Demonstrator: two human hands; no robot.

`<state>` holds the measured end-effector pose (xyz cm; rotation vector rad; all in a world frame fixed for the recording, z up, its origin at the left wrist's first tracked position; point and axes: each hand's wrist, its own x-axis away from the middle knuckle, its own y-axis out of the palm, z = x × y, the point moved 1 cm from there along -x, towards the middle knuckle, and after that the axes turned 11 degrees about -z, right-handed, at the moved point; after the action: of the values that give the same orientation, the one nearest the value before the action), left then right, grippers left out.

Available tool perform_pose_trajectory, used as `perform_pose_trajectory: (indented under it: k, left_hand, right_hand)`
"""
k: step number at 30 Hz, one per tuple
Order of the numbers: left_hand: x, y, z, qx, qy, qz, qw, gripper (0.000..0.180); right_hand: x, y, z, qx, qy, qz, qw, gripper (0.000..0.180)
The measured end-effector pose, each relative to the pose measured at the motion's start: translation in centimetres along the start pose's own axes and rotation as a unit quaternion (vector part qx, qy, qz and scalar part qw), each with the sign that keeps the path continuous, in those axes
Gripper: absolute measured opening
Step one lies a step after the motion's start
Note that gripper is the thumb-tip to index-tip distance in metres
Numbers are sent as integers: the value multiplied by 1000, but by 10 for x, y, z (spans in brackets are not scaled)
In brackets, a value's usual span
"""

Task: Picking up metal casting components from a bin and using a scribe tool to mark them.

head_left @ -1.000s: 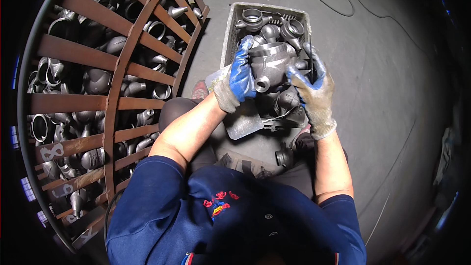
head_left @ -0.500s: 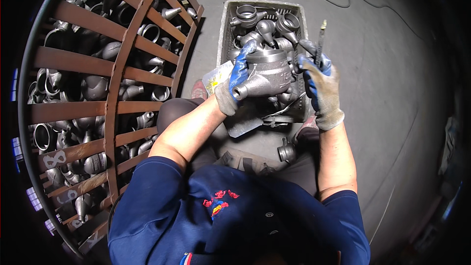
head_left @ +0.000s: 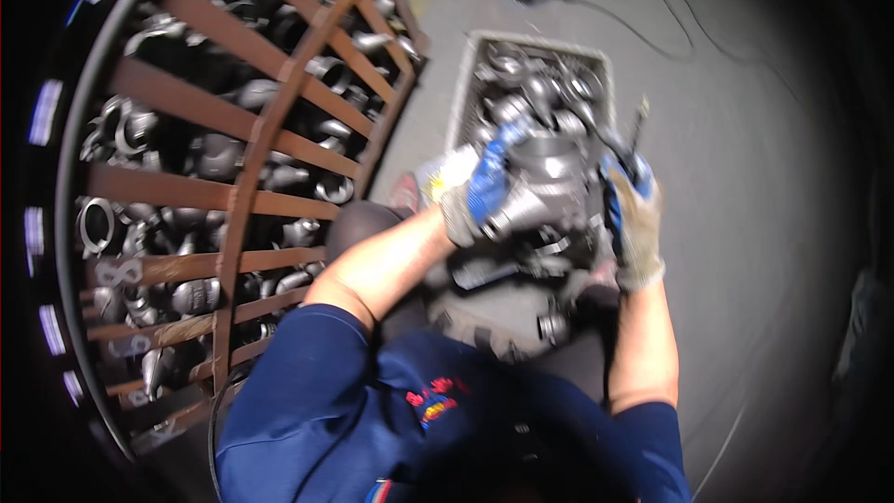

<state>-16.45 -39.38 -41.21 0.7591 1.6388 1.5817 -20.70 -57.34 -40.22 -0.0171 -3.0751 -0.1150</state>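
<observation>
The picture is blurred by motion. My left hand (head_left: 486, 188), in a blue-and-grey work glove, is closed on the left side of a grey metal casting (head_left: 549, 191). This casting has a round, ridged collar on top and a short spout pointing down to the left. Beside its right side is my right hand (head_left: 637, 219), gloved alike, with the fingers wrapped round a thin dark rod-like tool (head_left: 639, 138). The tool points upward and has a pale tip; its exact kind is unclear. Whether the right fingers touch the casting cannot be made out.
A grey plastic crate (head_left: 610, 93) full of similar castings stands just beyond my hands. To my left rises a brown metal barred bin (head_left: 270, 126) holding many more. A small casting (head_left: 552, 327) lies by my right leg. A black cable (head_left: 615, 20) runs across the floor.
The whole view has shifted, so crate, bin and hands appear further right and lower. Both hands keep hold of the same things.
</observation>
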Motion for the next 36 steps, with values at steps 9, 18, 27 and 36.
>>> perform_pose_trajectory:
  k: [9,18,27,36]
  left_hand:
    - [63,76,92,-802,368,9,471,34]
    - [90,126,132,-857,309,87,403,31]
    - [47,150,184,-903,248,122,330,27]
    - [-61,37,137,-844,143,144,496,29]
  right_hand:
    - [17,-15,15,-39,1,-18,999,37]
    - [9,-8,2,4,-5,-26,1000,35]
    - [7,-16,-2,-16,58,59,996,29]
    - [17,-30,-3,-155,-2,31,988,38]
